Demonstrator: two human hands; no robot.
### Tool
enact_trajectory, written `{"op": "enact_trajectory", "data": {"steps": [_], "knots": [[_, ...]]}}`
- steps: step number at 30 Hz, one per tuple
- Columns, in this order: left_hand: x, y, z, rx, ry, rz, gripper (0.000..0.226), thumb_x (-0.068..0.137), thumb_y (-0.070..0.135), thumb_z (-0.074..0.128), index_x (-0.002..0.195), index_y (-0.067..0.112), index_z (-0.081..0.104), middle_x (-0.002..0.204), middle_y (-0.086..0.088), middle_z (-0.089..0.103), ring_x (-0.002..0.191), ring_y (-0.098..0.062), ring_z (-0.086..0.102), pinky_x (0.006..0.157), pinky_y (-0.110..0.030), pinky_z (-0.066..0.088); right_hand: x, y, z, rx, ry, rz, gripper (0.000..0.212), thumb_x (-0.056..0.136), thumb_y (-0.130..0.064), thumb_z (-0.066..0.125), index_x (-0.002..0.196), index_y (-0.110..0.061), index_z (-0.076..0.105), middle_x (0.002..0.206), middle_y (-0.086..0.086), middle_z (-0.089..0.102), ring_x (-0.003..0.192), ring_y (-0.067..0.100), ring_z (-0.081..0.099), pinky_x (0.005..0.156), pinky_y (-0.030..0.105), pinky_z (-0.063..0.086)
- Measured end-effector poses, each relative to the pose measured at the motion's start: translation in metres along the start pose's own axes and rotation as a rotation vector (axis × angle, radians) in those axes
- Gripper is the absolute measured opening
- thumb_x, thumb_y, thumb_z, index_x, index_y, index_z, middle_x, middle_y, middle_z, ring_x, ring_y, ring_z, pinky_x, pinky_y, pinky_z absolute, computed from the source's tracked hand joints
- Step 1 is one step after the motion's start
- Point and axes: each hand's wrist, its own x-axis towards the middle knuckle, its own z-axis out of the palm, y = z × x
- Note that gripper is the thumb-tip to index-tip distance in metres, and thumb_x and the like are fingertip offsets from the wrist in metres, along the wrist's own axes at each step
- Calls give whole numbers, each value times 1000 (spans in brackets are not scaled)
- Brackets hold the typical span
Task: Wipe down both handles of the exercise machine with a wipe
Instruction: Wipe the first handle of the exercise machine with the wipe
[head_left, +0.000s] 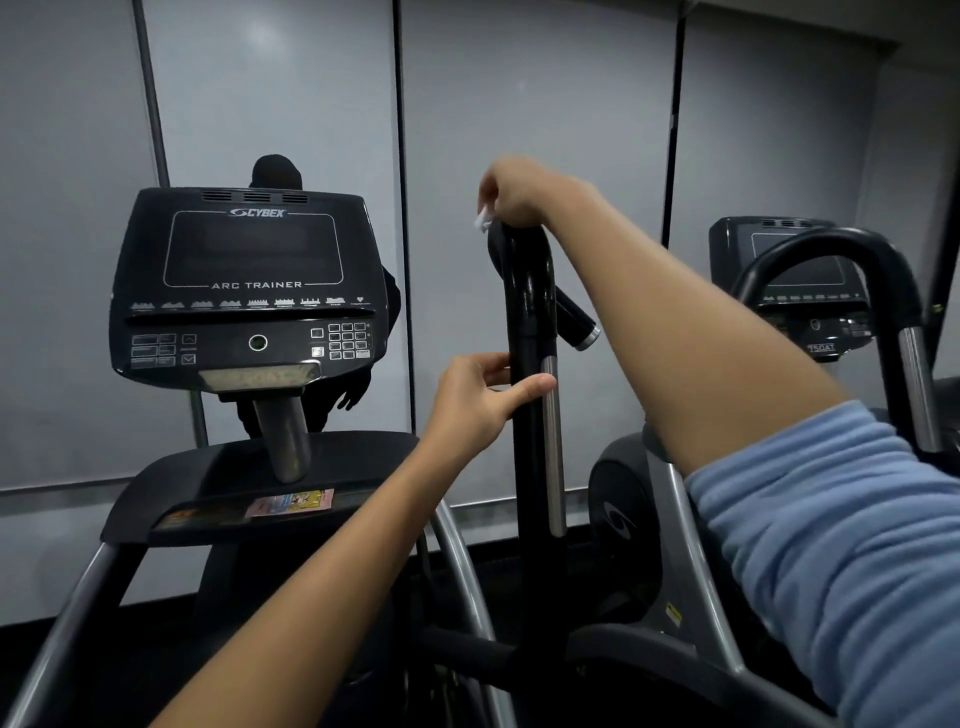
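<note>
At the far left stands the exercise machine (249, 467), its black console (253, 283) tilted toward the camera with a dark screen and rows of small buttons below it. Under the console a grey post (283, 439) drops into a black shelf, where a pink and yellow sticker (291, 503) lies flat. Behind the console a grey wall panel (275, 104) shows a dark reflection of a person.

Next comes the left hand (475, 402), arm bare, reaching up from the bottom edge. It is half open around the upright black handle (530, 322): the thumb rests across the front of the bar, by its silver strip, and the fingers curve round the far side, loosely rather than clamped.

Higher on the same handle, at its curved top, the right hand (519, 189) comes in from the right with a blue sleeve (841, 545) pushed up the forearm. It presses down on the bend and pinches a small white wipe (483, 221), of which only 1 corner shows at the left of the fingers, touching the bar.

At the far right a 2nd machine (810, 280) stands with its own looped black bar and a smaller console behind it
</note>
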Motion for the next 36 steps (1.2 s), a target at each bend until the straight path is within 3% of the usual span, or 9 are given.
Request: {"op": "enact_trajectory", "data": {"steps": [3,8,12,16,20,22,25,29,36], "knots": [[-1,3,1,9,-5,4,19,77,25,75,94,19,69,89,-2,72,93,-17,69,89,-38,55,-20,-8,2,-110,107,-61,28,84,2,51,106,-7,67,116,16,63,108,32,57,81,29,44],[-2,4,3,-4,13,-4,19,79,22,74,96,19,68,94,-5,72,88,-13,68,80,-27,54,-71,-8,15,-254,302,-191,21,93,-3,43,102,-4,61,109,14,63,97,33,60,66,27,33],[1,3,1,-31,11,-41,21,78,21,75,98,14,69,91,-6,72,86,-15,68,79,-30,55,-106,1,45,-252,471,-283,30,92,-3,31,101,-3,59,132,10,53,117,24,56,69,30,46],[-4,0,4,66,51,-8,24,78,28,74,99,18,71,90,-4,74,81,-15,69,84,-39,56,-141,13,75,-232,593,-408,32,71,16,63,100,1,64,121,14,63,116,31,57,65,34,57],[-23,-7,8,57,17,-49,39,64,39,78,100,27,67,103,-5,72,89,-16,70,88,-42,55,-171,14,79,-179,494,-471,30,81,0,44,103,0,64,117,14,65,111,33,61,71,32,55],[-31,-13,10,81,2,-37,39,64,37,80,99,23,69,101,-5,72,89,-16,70,88,-42,54,-177,13,66,83,449,-399,31,82,-2,41,101,-3,65,100,10,70,85,23,69,65,22,48],[-34,-16,12,122,6,-2,35,73,27,79,102,10,70,98,-5,73,93,-16,69,89,-41,54,-163,11,40,483,519,-149,25,86,-3,42,100,-5,64,73,-1,62,55,3,57,52,14,44],[-36,-11,15,130,15,-18,33,77,22,76,106,8,68,102,-4,72,97,-14,67,91,-32,53,-141,9,37,412,560,-5,16,88,-3,47,100,-4,56,92,0,60,86,19,58,80,37,47],[-37,-11,14,127,25,-29,34,77,24,76,107,10,68,104,-4,71,98,-15,66,92,-33,52,-140,-3,60,198,679,151,19,93,-14,49,91,0,62,94,14,57,87,29,54,65,31,35]]}}
